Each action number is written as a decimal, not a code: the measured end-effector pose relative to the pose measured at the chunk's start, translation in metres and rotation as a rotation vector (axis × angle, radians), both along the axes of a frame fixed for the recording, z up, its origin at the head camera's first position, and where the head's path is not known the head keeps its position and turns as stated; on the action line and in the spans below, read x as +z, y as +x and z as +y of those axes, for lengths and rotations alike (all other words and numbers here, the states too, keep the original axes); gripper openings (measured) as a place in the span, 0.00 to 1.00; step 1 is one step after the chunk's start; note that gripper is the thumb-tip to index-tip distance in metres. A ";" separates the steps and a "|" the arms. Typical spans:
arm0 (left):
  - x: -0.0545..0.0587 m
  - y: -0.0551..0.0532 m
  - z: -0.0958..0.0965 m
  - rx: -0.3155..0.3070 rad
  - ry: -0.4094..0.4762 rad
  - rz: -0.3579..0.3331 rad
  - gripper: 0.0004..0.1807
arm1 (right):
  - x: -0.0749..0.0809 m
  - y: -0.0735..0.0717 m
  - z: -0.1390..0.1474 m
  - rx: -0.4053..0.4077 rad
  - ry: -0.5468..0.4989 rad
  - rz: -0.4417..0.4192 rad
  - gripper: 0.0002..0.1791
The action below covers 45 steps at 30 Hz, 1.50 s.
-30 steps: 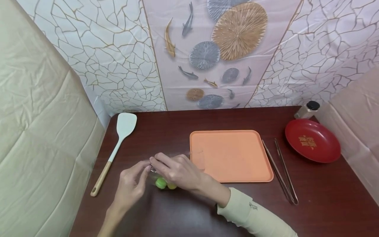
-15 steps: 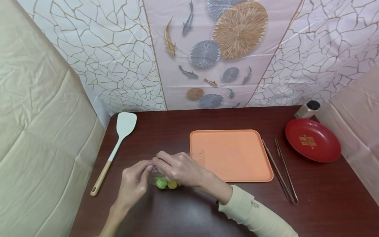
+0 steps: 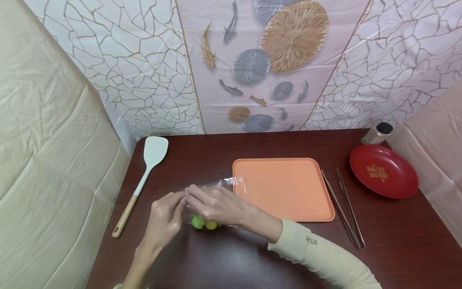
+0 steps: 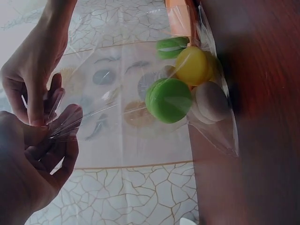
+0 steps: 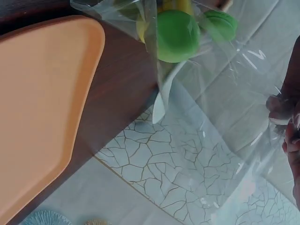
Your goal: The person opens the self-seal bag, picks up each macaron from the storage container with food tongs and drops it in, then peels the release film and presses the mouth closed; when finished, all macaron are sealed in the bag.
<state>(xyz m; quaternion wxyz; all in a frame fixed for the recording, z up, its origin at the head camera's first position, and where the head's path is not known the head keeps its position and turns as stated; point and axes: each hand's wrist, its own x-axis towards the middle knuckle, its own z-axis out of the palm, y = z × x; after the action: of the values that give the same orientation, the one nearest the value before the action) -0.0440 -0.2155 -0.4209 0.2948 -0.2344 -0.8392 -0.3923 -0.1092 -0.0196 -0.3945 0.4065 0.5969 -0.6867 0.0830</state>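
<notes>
A clear plastic bag [image 3: 225, 182] hangs from both hands above the table. Inside it, as the left wrist view shows, lie a large green macaron [image 4: 168, 100], a yellow macaron [image 4: 192, 65], a greyish-brown macaron [image 4: 213, 101] and another green macaron [image 4: 172, 48]. My left hand [image 3: 164, 218] pinches the bag's gathered edge between thumb and fingers. Right beside it, my right hand [image 3: 220, 204] pinches the same edge, the fingertips of both hands nearly touching. In the head view the right hand covers part of the bag and its contents.
An orange tray [image 3: 281, 188] lies right of the hands, the bag's corner reaching over its left edge. Metal tongs [image 3: 348, 212], a red plate [image 3: 382, 170] and a black-lidded jar [image 3: 377, 133] are farther right. A white spatula [image 3: 146, 176] with a wooden handle lies left.
Both hands keep their pinch on the bag and shift only slightly. The bag's upper edge has risen and spread more visibly behind the right hand, toward the tray.
</notes>
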 end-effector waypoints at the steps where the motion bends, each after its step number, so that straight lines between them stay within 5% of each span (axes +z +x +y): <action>1: 0.000 -0.001 0.001 -0.004 -0.001 0.006 0.11 | 0.001 0.000 0.000 0.009 -0.006 -0.017 0.06; 7: 0.001 -0.003 0.004 -0.030 0.013 0.046 0.13 | 0.001 -0.003 -0.002 0.059 -0.066 -0.144 0.02; 15: 0.000 0.000 0.001 -0.044 0.085 0.017 0.14 | 0.001 -0.007 0.001 0.068 -0.029 -0.168 0.08; 23: 0.002 -0.004 0.001 -0.059 0.025 0.085 0.13 | 0.004 -0.005 0.000 0.069 -0.053 -0.193 0.04; 39: -0.010 -0.005 0.004 -0.107 0.192 0.147 0.12 | -0.006 0.003 0.000 0.173 -0.450 -0.684 0.04; 45: -0.011 -0.003 0.004 -0.117 0.213 0.130 0.13 | -0.006 0.002 0.018 0.151 -0.553 -0.777 0.09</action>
<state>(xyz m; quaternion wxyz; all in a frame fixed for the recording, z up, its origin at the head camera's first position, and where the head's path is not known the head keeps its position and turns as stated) -0.0471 -0.2116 -0.4318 0.3485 -0.2751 -0.7569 -0.4795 -0.1070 -0.0012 -0.4008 0.2563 0.4393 -0.6947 0.5086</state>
